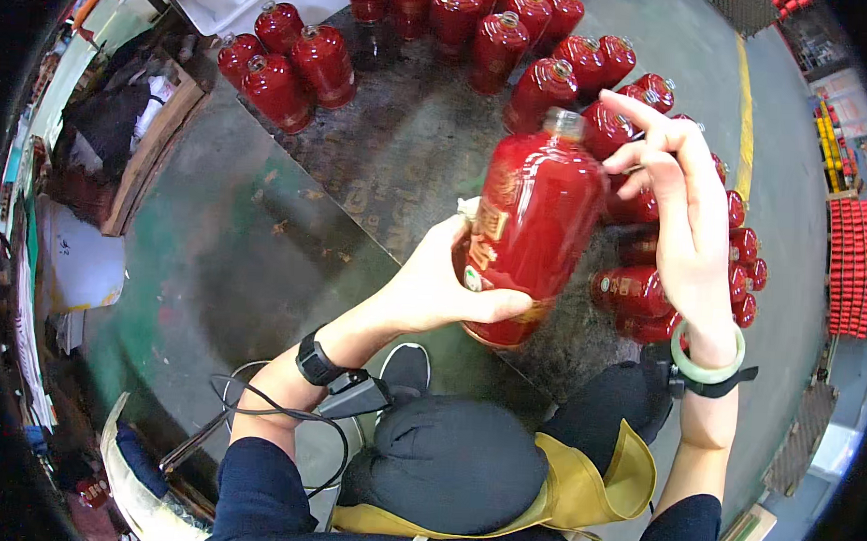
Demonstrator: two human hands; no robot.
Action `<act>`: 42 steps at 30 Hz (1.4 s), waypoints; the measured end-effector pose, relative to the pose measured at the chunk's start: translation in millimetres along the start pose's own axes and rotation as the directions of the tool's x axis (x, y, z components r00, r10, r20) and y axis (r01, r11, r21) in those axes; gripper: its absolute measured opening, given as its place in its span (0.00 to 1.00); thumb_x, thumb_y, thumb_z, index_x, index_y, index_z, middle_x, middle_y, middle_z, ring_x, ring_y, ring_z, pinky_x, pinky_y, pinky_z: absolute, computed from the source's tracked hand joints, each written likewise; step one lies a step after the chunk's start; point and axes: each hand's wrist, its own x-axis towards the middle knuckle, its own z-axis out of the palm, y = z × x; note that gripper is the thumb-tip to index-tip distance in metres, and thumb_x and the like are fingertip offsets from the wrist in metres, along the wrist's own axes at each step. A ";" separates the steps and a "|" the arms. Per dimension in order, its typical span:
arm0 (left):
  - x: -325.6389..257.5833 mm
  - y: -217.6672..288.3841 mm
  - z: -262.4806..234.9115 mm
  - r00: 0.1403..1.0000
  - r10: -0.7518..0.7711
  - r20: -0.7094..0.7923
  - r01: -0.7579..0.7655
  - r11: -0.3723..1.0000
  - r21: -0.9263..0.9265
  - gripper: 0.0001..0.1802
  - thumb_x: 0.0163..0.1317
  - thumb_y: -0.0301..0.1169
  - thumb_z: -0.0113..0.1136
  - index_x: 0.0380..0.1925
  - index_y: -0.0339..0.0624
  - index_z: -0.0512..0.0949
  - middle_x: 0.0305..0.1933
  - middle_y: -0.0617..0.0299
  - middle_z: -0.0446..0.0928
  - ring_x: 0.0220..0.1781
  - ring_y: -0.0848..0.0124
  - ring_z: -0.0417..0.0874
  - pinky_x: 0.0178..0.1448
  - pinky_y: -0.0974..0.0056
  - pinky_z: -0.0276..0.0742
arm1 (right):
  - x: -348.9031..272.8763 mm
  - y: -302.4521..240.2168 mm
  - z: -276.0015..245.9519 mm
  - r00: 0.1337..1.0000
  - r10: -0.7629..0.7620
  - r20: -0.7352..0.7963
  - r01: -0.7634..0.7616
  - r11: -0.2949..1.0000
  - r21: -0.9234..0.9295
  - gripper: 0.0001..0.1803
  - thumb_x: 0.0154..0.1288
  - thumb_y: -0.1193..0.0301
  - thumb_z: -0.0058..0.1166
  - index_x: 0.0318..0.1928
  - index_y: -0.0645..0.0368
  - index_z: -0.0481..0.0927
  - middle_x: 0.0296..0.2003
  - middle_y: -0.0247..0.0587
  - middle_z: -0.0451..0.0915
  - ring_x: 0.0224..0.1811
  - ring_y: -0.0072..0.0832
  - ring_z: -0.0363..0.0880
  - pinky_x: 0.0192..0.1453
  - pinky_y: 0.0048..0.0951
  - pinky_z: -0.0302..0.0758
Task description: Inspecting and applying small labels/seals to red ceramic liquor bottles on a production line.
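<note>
A large red glass bottle with gold markings and an uncapped clear neck is held up, tilted slightly to the right. My left hand grips its lower left side, thumb across the front. A bit of white material shows between those fingers and the bottle; I cannot make out what it is. Beside the bottle's right shoulder, my right hand is raised with fingers bent and apart, apparently holding nothing. Whether its fingertips touch the glass I cannot tell. Behind stand several similar red bottles.
More bottles lie or stand at the right, and a small group is at the left. They rest on a dark board on the floor. A wooden-edged box lies left. Red stacked items line the far right. A cable hangs near my left forearm.
</note>
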 end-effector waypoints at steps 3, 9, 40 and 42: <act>5.5 11.8 9.4 0.995 -0.075 0.064 0.074 0.997 0.027 0.48 0.45 0.40 0.82 0.66 0.37 0.69 0.62 0.57 0.78 0.63 0.68 0.77 0.72 0.57 0.69 | 0.2 5.7 -9.9 0.999 -0.021 0.049 0.023 0.999 -0.028 0.12 0.80 0.68 0.40 0.43 0.63 0.75 0.51 0.43 0.84 0.36 0.19 0.75 0.44 0.23 0.74; 14.7 10.6 14.9 0.982 -0.123 0.141 0.122 0.992 0.021 0.44 0.47 0.40 0.81 0.63 0.36 0.72 0.59 0.59 0.80 0.60 0.72 0.78 0.71 0.61 0.69 | 2.7 24.3 -26.4 0.999 0.038 0.035 -0.042 0.992 0.118 0.15 0.83 0.65 0.40 0.48 0.62 0.77 0.42 0.36 0.82 0.38 0.16 0.77 0.44 0.21 0.75; 10.6 -18.4 5.3 0.728 0.685 0.034 -0.664 0.692 0.283 0.44 0.43 0.24 0.84 0.62 0.42 0.71 0.68 0.53 0.61 0.72 0.60 0.68 0.67 0.51 0.82 | -37.1 33.3 -56.4 0.928 0.306 -0.215 -0.225 0.916 0.331 0.14 0.82 0.61 0.45 0.48 0.57 0.77 0.33 0.21 0.69 0.29 0.08 0.57 0.29 0.13 0.54; 9.8 -16.9 5.4 0.718 0.695 0.039 -0.676 0.683 0.277 0.43 0.44 0.23 0.83 0.62 0.42 0.71 0.68 0.53 0.61 0.71 0.60 0.69 0.67 0.52 0.82 | -38.0 34.3 -54.0 0.931 0.282 -0.230 -0.201 0.926 0.320 0.14 0.82 0.60 0.45 0.48 0.57 0.77 0.33 0.21 0.69 0.29 0.08 0.57 0.29 0.14 0.55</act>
